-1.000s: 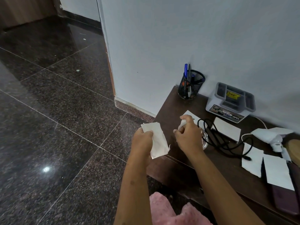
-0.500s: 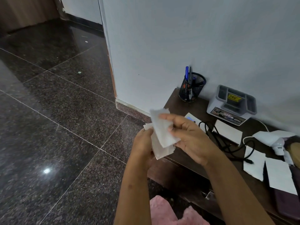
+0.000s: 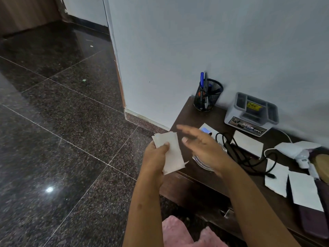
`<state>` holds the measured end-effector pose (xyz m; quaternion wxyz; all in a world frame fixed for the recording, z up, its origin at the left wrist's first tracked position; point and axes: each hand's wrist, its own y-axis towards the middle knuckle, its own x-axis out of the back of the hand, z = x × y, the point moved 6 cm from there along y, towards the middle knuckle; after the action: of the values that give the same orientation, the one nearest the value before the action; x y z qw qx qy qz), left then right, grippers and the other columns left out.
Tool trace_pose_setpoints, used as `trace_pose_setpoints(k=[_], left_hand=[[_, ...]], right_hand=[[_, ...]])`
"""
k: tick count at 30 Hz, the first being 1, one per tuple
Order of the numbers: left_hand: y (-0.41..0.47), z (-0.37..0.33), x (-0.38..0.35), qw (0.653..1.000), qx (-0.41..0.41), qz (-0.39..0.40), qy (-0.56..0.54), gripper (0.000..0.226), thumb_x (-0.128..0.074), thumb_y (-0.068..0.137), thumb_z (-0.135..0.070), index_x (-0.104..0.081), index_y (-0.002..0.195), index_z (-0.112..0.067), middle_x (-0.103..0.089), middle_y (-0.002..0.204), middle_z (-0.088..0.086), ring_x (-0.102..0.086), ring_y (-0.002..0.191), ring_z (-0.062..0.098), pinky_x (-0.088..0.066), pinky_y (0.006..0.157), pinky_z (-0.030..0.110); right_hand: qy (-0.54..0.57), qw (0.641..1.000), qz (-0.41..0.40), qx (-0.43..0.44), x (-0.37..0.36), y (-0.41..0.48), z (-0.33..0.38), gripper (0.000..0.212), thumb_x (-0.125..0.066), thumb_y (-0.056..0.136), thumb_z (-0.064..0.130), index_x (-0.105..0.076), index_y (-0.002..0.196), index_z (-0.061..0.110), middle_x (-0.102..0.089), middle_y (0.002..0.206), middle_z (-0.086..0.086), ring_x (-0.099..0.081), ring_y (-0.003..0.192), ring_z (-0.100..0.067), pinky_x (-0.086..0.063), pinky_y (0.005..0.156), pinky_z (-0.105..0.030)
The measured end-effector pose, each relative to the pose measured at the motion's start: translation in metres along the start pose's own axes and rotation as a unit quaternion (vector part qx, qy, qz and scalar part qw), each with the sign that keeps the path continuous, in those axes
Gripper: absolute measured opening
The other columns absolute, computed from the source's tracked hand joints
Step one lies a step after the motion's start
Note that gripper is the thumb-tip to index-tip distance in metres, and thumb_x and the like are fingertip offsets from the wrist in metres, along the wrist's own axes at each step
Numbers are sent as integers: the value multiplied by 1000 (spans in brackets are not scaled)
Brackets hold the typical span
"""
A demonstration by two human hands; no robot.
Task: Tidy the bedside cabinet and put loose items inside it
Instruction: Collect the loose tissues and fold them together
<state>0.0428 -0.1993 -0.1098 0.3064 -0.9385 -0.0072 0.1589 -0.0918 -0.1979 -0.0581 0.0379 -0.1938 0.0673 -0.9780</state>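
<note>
Centre frame: left hand (image 3: 156, 157) grips paper stack (image 3: 170, 152); right hand (image 3: 201, 145), now released, spread empty. Collection continues; cabinet (image 3: 188, 114) papers remain.

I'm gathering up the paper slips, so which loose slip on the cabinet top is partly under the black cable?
The slip just in front of the grey organiser; the black cable loops over its left edge. The other slips lie clear of it.

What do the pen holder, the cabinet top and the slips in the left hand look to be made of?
Pen holder: black wire mesh, probably metal, since the pens show through it. Cabinet top: dark brown wood or wood-look laminate with a dull sheen. Slips in the left hand: thin white paper, matte, with a torn lower edge.
</note>
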Motion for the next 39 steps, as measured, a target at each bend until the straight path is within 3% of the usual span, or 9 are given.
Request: trace_pose_setpoints(k=[4,7,12,15,20,25,31,34,39], left_hand=[[2,4,1,1000,3,-19,16,20,-49,95,-13,-54,114,-19,-65,105,7,-63,96,29,-54,82,44],[1,4,-2,999,3,-22,41,13,-47,96,-15,-56,100,-24,-65,102,6,-62,98,29,-53,85,46],[-1,-1,-3,997,-7,-27,74,13,-45,97,-17,-54,94,-25,-63,101,7,-60,97,29,-51,90,49],[-3,-2,-2,994,-16,-28,103,13,-44,98,-17,-53,106,-22,-62,103,7,-59,97,29,-50,89,47],[-5,-3,-2,988,-27,-26,149,14,-42,98,-17,-52,107,-22,-61,103,6,-57,97,28,-49,89,45],[-8,-5,-3,981,-35,-23,189,13,-42,98,-16,-52,101,-23,-61,106,10,-58,100,30,-48,93,48],[-7,-3,-3,979,-33,-24,201,14,-42,98,-16,-51,98,-26,-59,98,3,-56,95,26,-48,88,42],[-7,-3,-3,975,-32,-23,217,14,-41,98,-17,-50,100,-27,-58,94,-2,-55,91,22,-48,85,40],[-10,-4,-5,975,-22,-25,222,13,-39,99,-19,-48,106,-26,-58,106,5,-55,102,28,-47,94,46]], right_hand=[[-188,964,-174,-68,63,33,-26,33,-50,90,4,-64,116,20,-64,117,-5,-58,109,-19,-43,85,-20],[-324,924,-153,-133,93,55,-49,38,-55,85,-3,-61,119,12,-63,120,-12,-58,110,-25,-44,94,-32],[-428,881,-79,-185,105,74,-69,34,-67,83,10,-61,116,15,-62,120,-12,-58,110,-28,-47,95,-38],[-421,881,-100,-191,107,75,-72,27,-69,82,13,-61,107,16,-63,114,-11,-59,104,-28,-49,88,-37],[-403,889,-94,-196,107,74,-78,11,-63,86,10,-65,96,13,-65,110,-11,-59,104,-28,-46,82,-33],[-408,885,-78,-212,106,70,-80,18,-51,88,5,-63,100,2,-63,110,-19,-59,101,-34,-44,75,-32],[-248,938,-181,-159,123,58,-73,12,-49,84,2,-55,83,12,-57,88,-6,-52,81,-23,-34,57,-26],[-216,943,-228,-115,134,47,-64,10,-53,85,4,-58,88,12,-53,75,0,-52,77,-21,-35,59,-28],[-172,942,-286,-37,140,27,-37,22,-61,84,4,-59,100,19,-49,77,9,-51,76,-14,-36,69,-24]])
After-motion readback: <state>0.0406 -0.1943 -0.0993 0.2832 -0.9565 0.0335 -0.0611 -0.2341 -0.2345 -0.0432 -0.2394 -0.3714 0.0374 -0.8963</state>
